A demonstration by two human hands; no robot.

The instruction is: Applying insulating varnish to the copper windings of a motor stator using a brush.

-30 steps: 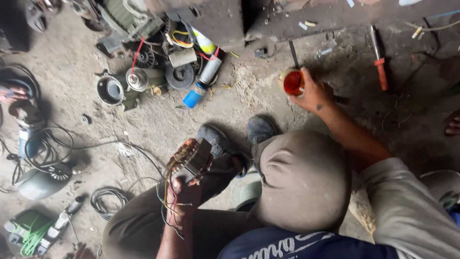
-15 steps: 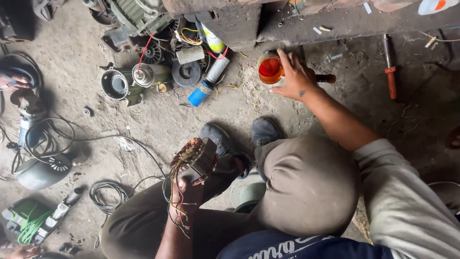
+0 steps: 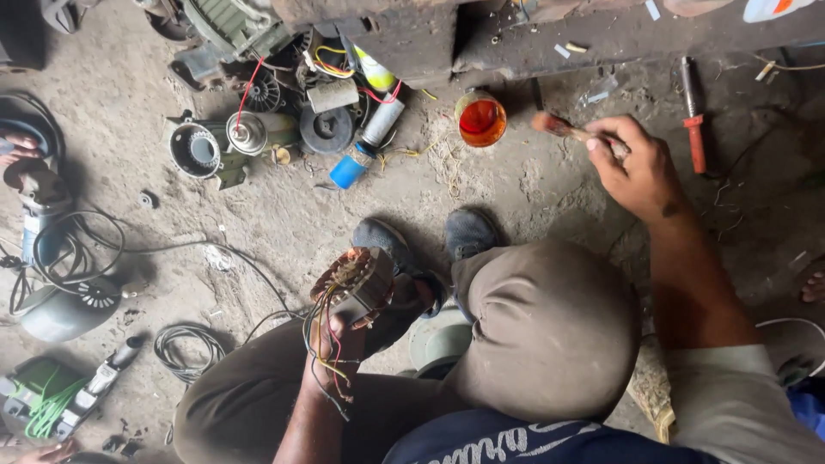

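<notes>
Head view: my left hand [image 3: 331, 337] grips the heavy, stiff copper-wound stator [image 3: 354, 282] by its core, sparing fragile windings, while my right hand [image 3: 634, 167] pinches a light brush [image 3: 574, 132] at two o'clock of it.

Grey-brown trousers [image 3: 550, 326], dark shoes [image 3: 468, 232], pale sleeve [image 3: 730, 404], navy shirt [image 3: 516, 442].

One head-worn view — looking steeply down, close above the knees and dirt floor [image 3: 129, 112].
</notes>
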